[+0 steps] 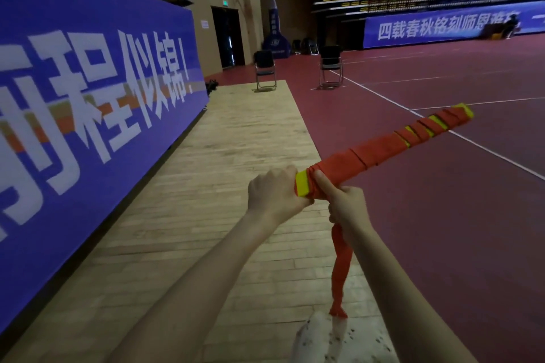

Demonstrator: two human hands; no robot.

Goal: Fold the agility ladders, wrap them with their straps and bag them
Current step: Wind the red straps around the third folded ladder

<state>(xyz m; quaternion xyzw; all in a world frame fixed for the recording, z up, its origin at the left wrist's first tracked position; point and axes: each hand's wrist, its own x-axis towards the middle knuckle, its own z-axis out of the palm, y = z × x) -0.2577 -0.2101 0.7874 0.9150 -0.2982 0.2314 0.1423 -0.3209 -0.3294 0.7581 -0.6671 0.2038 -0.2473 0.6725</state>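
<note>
From the head camera, the folded agility ladder (380, 147) is a long bundle of yellow rungs wound round with red strap, held out in the air above the maroon court floor (442, 215) and slanting up to the right. The left hand (275, 196) curls round its near yellow end; the right hand (343, 205) grips just beside it, thumb pressed on the red wrap. A loose red strap tail (339, 268) hangs from under the right hand — its lower tip blurs against pale speckled fabric (318, 339) cut off by the bottom edge. The right hand's fingers are hidden beneath the bundle. A blue banner (88, 97) lines the wooden floor strip (221, 156) — two chairs (265, 69) stand well apart beyond.
</note>
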